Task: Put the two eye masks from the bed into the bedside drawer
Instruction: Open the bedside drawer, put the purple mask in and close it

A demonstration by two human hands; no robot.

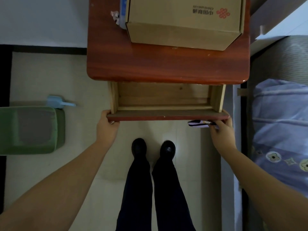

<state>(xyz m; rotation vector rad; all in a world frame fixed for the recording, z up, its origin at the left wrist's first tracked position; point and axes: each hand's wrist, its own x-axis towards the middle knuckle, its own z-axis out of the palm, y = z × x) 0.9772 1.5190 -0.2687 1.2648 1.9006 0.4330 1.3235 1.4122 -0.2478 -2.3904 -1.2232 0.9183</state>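
We are gripping the drawer point(166, 115) front evenly, left hand point(107, 125) clenched on it, right hand point(220, 130) pinching an eye mask point(199, 123) too.

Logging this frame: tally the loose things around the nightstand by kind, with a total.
Cardboard box on the nightstand top: 1
Eye mask bundle in the right hand, count unclear: 1
Blue scoop on the floor: 1
Green cushion on the floor: 1
Total: 4
The open drawer shows nothing inside.
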